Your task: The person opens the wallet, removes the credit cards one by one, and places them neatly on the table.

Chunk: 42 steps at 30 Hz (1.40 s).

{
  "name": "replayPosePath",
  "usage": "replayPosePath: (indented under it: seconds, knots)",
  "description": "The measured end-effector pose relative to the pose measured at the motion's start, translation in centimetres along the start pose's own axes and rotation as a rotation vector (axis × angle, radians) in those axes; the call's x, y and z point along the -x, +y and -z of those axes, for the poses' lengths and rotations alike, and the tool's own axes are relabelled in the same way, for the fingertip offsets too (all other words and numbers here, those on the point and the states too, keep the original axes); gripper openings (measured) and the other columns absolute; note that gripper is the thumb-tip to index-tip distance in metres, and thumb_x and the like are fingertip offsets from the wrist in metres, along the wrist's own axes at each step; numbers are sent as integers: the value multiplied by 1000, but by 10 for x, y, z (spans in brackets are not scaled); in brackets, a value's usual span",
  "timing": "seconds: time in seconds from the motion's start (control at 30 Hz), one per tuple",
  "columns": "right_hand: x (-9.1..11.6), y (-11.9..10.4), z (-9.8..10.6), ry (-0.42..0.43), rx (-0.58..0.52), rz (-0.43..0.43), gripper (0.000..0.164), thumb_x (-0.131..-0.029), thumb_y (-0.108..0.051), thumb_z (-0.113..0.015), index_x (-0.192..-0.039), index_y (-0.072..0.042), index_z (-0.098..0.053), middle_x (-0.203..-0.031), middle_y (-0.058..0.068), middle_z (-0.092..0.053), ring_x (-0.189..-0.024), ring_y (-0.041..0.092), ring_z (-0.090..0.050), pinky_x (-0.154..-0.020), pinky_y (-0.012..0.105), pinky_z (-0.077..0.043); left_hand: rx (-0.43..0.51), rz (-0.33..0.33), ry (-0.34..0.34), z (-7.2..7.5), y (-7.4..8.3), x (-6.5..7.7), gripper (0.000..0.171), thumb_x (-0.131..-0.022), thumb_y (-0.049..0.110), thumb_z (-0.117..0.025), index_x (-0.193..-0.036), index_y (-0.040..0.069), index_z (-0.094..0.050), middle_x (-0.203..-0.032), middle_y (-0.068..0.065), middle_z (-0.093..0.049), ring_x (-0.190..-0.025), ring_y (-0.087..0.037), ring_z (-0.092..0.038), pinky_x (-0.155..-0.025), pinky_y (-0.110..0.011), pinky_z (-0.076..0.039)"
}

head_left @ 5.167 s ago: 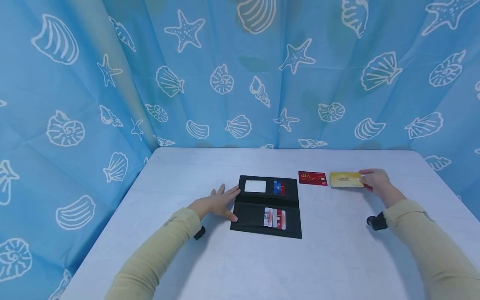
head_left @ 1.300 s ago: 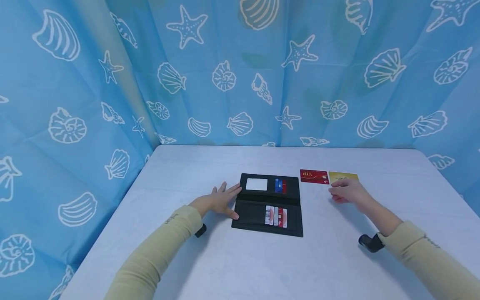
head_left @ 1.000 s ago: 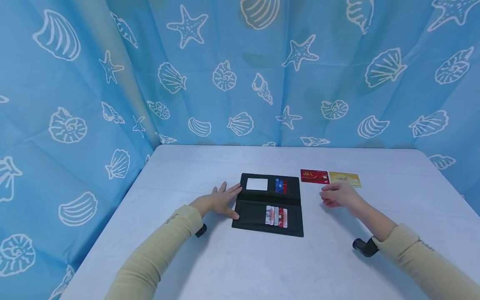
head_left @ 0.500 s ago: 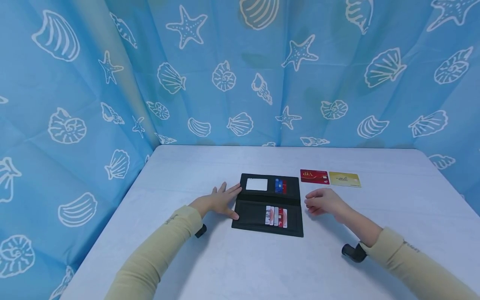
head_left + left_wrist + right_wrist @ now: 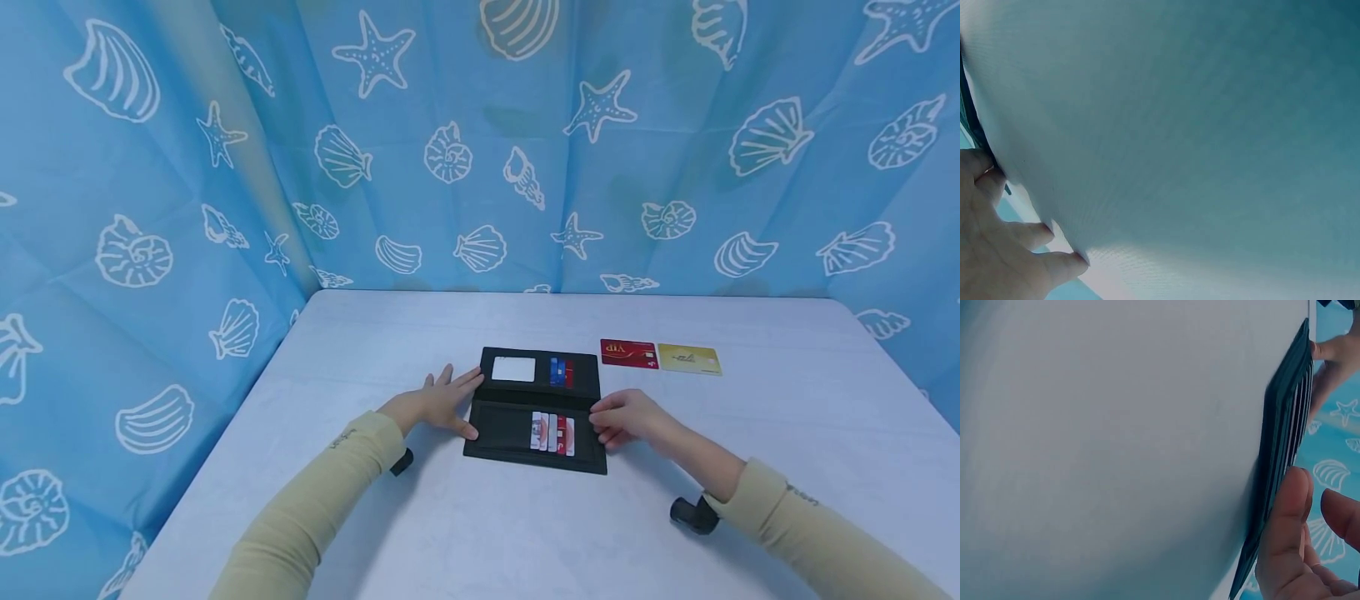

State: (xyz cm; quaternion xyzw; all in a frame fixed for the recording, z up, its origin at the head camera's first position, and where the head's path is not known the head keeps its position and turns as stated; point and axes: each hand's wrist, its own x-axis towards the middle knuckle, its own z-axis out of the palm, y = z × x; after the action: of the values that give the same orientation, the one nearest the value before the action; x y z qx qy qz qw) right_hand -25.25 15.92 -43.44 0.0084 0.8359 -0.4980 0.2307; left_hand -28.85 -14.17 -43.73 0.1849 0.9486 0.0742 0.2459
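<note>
A black wallet (image 5: 501, 427) lies unfolded on the table, with several cards in the slots of both halves. Spread fingers of my left hand (image 5: 438, 404) rest along its left edge. At the right edge is my right hand (image 5: 633, 417), its bent fingertips over the rim of the lower half. In the right wrist view the thumb and forefinger of this hand (image 5: 1291, 550) stand apart, beside the wallet's layered edge (image 5: 1282, 431). The left wrist view has the left fingers (image 5: 1029, 234) at the dark wallet edge (image 5: 971, 112).
A red VIP card (image 5: 628, 353) and a gold card (image 5: 690, 358) lie side by side beyond the wallet, to the right. The white table (image 5: 420, 533) meets a blue seashell curtain (image 5: 465, 167) behind. A black wrist camera (image 5: 694, 516) hangs under the right sleeve.
My right hand has left the gold card, which it touched by its right end, and moved left and nearer to the wallet's right edge. The left hand stays in place.
</note>
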Motion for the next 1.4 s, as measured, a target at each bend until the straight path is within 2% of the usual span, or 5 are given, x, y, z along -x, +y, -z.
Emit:
replayPosePath:
  seconds: [0.4, 0.73, 1.0, 1.27, 1.4]
  knots:
    - [-3, -3, -16, -20, -4, -52, 32, -89, -14, -58, -113, 7, -54, -75, 9, -61, -57, 15, -61, -59, 24, -53, 10, -3, -3, 0, 0, 1, 100, -73, 50, -69, -149, 20, -10, -155, 5, 1, -139, -35, 10, -110, -56, 2]
    - [-4, -9, -19, -35, -7, -105, 33, -89, -15, -59, -113, 6, -52, -76, 9, -62, -55, 15, -59, -57, 23, -52, -3, 16, -14, 0, 1, 1, 101, -73, 53, -68, -149, 22, -8, -155, 7, 3, -140, -33, 10, -110, -55, 3]
    - [-6, -10, -19, -68, -21, -102, 32, -90, -17, -58, -112, 6, -54, -75, 8, -62, -55, 14, -58, -57, 22, -52, -12, 6, -5, 0, 1, 0, 101, -73, 53, -68, -149, 21, -9, -155, 6, 2, -140, -34, 10, -110, -55, 2]
    - [-9, -10, -19, -83, -54, -100, 36, -91, -14, -55, -118, 6, -43, -73, 7, -61, -53, 13, -58, -56, 22, -52, 29, 0, -7, -1, -3, -4, 105, -69, 57, -69, -149, 23, -10, -155, 8, 2, -140, -32, 12, -110, -54, 5]
    - [-9, -10, -19, -83, -57, -100, 35, -91, -14, -55, -117, 6, -42, -72, 7, -60, -52, 13, -57, -55, 22, -52, 30, 4, -14, -1, -3, -5, 106, -68, 58, -69, -149, 24, -9, -155, 9, 3, -140, -32, 12, -110, -54, 6]
